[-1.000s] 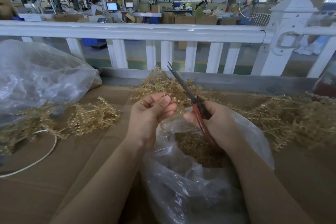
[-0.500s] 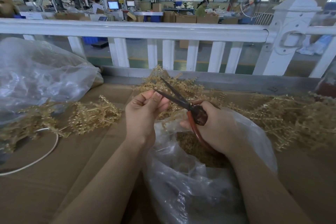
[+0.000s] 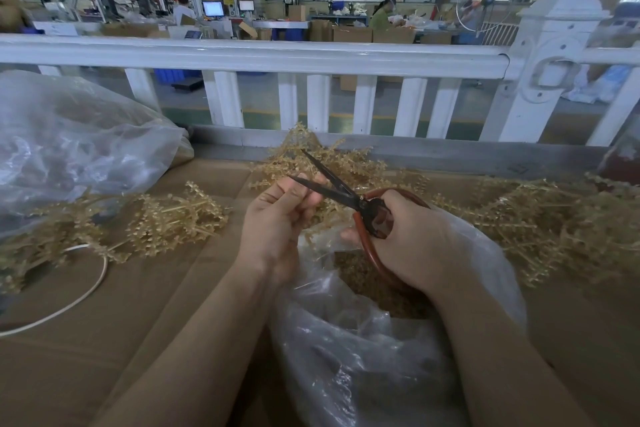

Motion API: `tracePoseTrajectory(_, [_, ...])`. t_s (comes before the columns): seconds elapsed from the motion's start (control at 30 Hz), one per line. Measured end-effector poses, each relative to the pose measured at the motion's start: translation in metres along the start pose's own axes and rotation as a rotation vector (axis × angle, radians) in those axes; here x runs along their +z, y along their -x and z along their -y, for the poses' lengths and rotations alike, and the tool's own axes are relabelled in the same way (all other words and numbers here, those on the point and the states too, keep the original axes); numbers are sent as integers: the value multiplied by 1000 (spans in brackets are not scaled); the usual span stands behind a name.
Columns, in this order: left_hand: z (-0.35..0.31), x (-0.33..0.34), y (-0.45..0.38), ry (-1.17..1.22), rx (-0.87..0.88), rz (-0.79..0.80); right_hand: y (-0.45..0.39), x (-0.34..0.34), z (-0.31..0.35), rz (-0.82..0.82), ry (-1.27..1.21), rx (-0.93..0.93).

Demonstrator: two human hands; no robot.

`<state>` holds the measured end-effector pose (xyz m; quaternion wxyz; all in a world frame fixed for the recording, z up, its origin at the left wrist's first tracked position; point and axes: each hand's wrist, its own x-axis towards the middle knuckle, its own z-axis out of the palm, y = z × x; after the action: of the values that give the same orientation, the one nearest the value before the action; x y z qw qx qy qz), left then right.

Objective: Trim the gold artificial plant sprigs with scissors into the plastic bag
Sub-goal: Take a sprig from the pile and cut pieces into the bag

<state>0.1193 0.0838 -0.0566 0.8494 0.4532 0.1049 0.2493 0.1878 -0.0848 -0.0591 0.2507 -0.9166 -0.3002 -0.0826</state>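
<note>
above the open mouth of the clear plastic bag [image 3: 363, 357], the right hand [image 3: 412, 246] grips red-handled dark-bladed scissors [image 3: 349, 198], blades parted beside the left hand [image 3: 277, 222], which pinches a gold artificial sprig [image 3: 322, 215], with bare brown cardboard [image 3: 138, 322] left of the bag.

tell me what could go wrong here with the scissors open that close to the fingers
1. The scissors are open, and the lower blade lies against the left hand fingertips; closing now could nip a finger.
2. The piece in the left hand's grip is hidden, so the cut spot cannot be checked.
3. The blades sit beyond the far rim of the plastic bag, so trimmings may fall onto the cardboard instead.
</note>
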Motion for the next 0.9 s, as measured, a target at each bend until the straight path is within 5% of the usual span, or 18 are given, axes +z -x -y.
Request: tracePoseTrajectory(0.9, [-1, -2, -2, 14, -16, 47, 1, -8, 2, 36, 16, -39])
